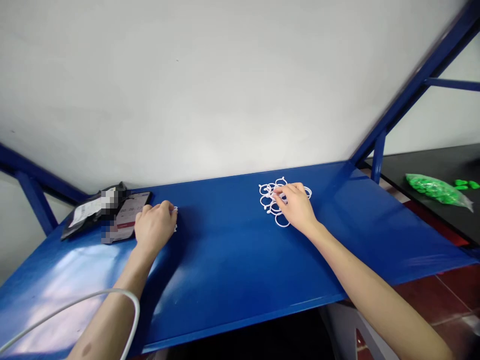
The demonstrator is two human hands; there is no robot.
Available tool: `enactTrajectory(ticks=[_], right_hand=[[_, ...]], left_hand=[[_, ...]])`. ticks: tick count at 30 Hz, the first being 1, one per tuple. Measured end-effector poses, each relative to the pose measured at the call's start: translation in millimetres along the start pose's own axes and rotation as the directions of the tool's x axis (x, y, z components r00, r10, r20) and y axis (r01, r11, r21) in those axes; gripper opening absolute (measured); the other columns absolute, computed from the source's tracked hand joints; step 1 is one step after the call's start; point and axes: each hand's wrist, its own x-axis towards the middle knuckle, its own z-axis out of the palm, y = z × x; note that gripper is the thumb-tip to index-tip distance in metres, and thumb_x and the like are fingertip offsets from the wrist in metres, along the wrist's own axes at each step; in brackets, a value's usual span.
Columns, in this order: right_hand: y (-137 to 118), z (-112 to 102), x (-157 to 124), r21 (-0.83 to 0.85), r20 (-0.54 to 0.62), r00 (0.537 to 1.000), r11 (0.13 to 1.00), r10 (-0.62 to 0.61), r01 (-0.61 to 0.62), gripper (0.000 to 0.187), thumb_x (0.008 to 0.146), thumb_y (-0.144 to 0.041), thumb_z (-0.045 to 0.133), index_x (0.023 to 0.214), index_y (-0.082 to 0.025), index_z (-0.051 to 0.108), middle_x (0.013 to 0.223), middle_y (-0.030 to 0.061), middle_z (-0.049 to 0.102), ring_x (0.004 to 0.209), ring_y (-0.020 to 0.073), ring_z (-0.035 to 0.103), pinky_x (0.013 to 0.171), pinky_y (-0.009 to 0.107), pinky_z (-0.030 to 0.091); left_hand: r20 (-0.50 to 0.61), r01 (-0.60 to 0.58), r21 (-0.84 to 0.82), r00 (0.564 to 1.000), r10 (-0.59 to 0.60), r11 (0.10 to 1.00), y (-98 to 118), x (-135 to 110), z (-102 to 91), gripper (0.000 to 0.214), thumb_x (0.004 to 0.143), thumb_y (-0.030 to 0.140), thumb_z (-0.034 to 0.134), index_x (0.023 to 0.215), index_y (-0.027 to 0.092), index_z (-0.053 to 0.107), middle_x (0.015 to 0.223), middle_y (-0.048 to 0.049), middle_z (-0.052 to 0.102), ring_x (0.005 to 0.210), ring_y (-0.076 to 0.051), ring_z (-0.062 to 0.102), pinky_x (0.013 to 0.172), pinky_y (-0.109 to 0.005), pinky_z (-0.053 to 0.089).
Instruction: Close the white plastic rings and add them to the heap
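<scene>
A black bag (88, 215) lies at the back left corner of the blue bench (232, 260). It has a white label (85, 210) stuck on it, but the words are too small and partly blurred, so I cannot read them. Just beside the bag lies a flat dark red thing (133, 212) with faint pale marks on it, and I cannot read those either. The person's left hand (154, 225) sits next to that flat thing, near the back edge. It is curled up like a loose fist, and a little white piece (175, 211) peeks out at the fingertips. I cannot tell if the hand grips it or only touches it. The right hand (296, 206) is well apart from the left, nearer the back right of the bench. It lies on top of a small pile of white rings (268, 197). Its fingers are bent down onto the rings, and I cannot tell if they pinch one. A white cable (75, 302) loops over the left arm near the front edge. The bench top is smooth and shiny. Behind it is a plain white wall (225, 90), and slanted blue bars (412, 85) stand at both ends. To the right is a black table (431, 165) with a bag of green bits (435, 189) on it. The floor (435, 295) has dark red tiles.
</scene>
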Motion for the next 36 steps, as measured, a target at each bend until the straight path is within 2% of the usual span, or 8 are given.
enactTrajectory(ticks=[4,7,9,12,18,21,28,36], right_hand=[[-22.8,-0.7,-8.3,0.084,-0.028,0.994,0.991,-0.103,0.106,0.012,0.098,-0.023,0.061,0.100,-0.022,0.073,0.098,0.0080,0.076,0.102,0.0312,0.060,0.091,0.049,0.053],[-45.3,-1.7,-17.6,0.223,0.022,0.984,0.960,-0.176,0.167,0.010,0.098,-0.023,0.062,0.103,-0.022,0.071,0.099,0.0073,0.076,0.103,0.0288,0.062,0.092,0.047,0.054],[-59.0,-2.3,-24.3,0.353,0.106,0.972,0.921,-0.212,0.162,0.012,0.097,-0.023,0.065,0.108,-0.022,0.069,0.105,0.0070,0.075,0.106,0.0270,0.064,0.096,0.047,0.054],[-73.5,-3.4,-32.1,0.526,0.291,0.934,0.850,-0.210,0.027,0.012,0.096,-0.023,0.066,0.108,-0.023,0.068,0.113,0.0047,0.075,0.108,0.0227,0.068,0.098,0.042,0.054],[-85.7,-6.8,-35.4,0.616,0.510,0.856,0.730,-0.085,-0.295,0.004,0.096,-0.023,0.066,0.097,-0.023,0.069,0.091,-0.0019,0.075,0.084,0.0143,0.071,0.078,0.027,0.056],[-87.7,-6.7,-36.1,0.627,0.516,0.853,0.713,-0.079,-0.314,0.005,0.096,-0.023,0.065,0.097,-0.023,0.070,0.090,-0.0017,0.075,0.081,0.0137,0.070,0.074,0.025,0.055],[-88.1,-4.8,-41.1,0.606,0.399,0.908,0.779,-0.124,-0.160,0.004,0.097,-0.023,0.067,0.095,-0.024,0.071,0.090,-0.0010,0.073,0.085,0.0149,0.067,0.078,0.028,0.053],[-88.2,-0.1,-43.6,0.495,0.124,0.944,0.844,-0.304,0.207,0.007,0.100,-0.020,0.061,0.097,-0.019,0.067,0.088,0.0034,0.074,0.081,0.0179,0.064,0.074,0.031,0.055]], left_hand=[[0.029,-0.164,-0.108,0.985,0.168,0.981,22.6,-5.6,0.4,0.023,0.097,0.032,0.051,0.101,0.018,0.069,0.102,-0.0142,0.076,0.104,-0.035,0.062,0.091,-0.045,0.047],[0.056,-0.308,-0.442,0.928,0.368,0.842,51.2,-22.8,-6.3,0.018,0.098,0.034,0.054,0.101,0.022,0.067,0.104,-0.0063,0.074,0.098,-0.024,0.063,0.086,-0.033,0.049],[0.122,-0.241,-0.737,0.872,0.475,0.632,70.1,-39.2,-14.3,0.019,0.099,0.038,0.055,0.101,0.023,0.066,0.101,-0.0035,0.072,0.088,-0.019,0.062,0.079,-0.030,0.049],[0.211,-0.052,-0.913,0.789,0.577,0.404,88.9,-60.9,-26.2,0.019,0.099,0.038,0.056,0.099,0.022,0.065,0.095,-0.0017,0.067,0.083,-0.016,0.060,0.074,-0.028,0.048],[0.297,0.231,-0.955,0.769,0.566,0.187,96.4,-70.8,-27.4,0.019,0.099,0.039,0.060,0.100,0.020,0.059,0.095,-0.0002,0.062,0.076,-0.013,0.066,0.076,-0.030,0.052],[0.297,0.237,-0.955,0.801,0.519,0.180,99.0,-70.0,-22.2,0.019,0.098,0.039,0.063,0.098,0.020,0.060,0.091,0.0003,0.064,0.080,-0.015,0.069,0.078,-0.029,0.053],[0.201,0.081,-0.960,0.865,0.459,0.268,101.9,-73.8,-20.1,0.015,0.097,0.034,0.063,0.095,0.020,0.068,0.089,-0.0016,0.072,0.083,-0.015,0.070,0.076,-0.027,0.054],[0.081,-0.037,-0.957,0.917,0.390,0.287,103.9,-77.2,-15.0,0.010,0.092,0.030,0.068,0.091,0.021,0.073,0.089,-0.0018,0.075,0.082,-0.015,0.071,0.076,-0.025,0.057]])
